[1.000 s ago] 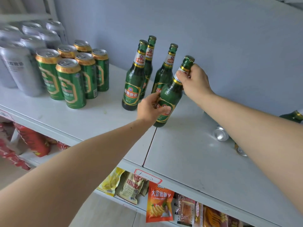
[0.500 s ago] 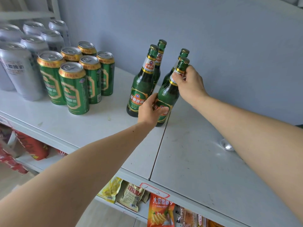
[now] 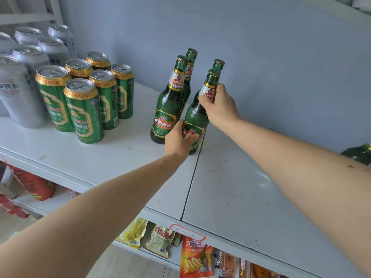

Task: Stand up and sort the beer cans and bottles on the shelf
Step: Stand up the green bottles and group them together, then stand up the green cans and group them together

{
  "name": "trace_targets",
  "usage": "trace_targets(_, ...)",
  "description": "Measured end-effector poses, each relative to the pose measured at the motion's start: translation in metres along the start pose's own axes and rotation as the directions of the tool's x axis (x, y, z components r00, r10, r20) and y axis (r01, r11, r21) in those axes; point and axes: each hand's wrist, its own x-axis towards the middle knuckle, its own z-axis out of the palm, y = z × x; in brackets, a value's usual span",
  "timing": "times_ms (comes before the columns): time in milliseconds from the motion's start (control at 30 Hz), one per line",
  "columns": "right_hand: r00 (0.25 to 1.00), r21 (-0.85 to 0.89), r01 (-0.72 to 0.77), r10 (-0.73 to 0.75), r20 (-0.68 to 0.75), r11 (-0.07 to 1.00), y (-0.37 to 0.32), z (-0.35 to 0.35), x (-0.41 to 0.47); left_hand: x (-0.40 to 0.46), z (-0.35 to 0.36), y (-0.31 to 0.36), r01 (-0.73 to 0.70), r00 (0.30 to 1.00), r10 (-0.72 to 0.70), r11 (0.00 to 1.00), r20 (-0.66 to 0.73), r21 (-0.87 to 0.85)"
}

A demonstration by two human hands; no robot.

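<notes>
A green bottle (image 3: 197, 115) was held upright on the shelf (image 3: 230, 187), beside three standing bottles; its neck was gripped by the right hand (image 3: 219, 106), its base by the left hand (image 3: 178, 139). Release was judged advisable only once the base sat flat.

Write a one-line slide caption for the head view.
Both hands, left hand low and right hand at the neck, hold a green bottle beside three standing bottles.
</notes>
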Motion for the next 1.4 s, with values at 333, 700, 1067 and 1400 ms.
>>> trace_targets(333,0.999,0.028,-0.035,0.035,0.011,0.999,0.022,-0.009,-0.018,-0.009,0.0,0.004,0.109,0.993,-0.104,0.989,-0.053,0.098)
trace_targets(700,0.984,-0.013,-0.179,0.179,-0.025,0.984,0.101,-0.041,-0.077,-0.048,0.026,0.011,0.203,0.979,-0.196,0.967,-0.057,0.153)
trace_targets(1067,0.906,-0.088,-0.414,0.402,-0.13,0.906,0.216,-0.109,-0.139,-0.099,0.134,0.036,0.073,0.978,-0.106,0.98,0.177,0.186)
trace_targets(1400,0.723,-0.131,-0.683,0.642,-0.255,0.718,0.293,-0.135,-0.136,-0.118,0.229,0.061,-0.098,0.96,0.018,0.957,0.281,0.273)
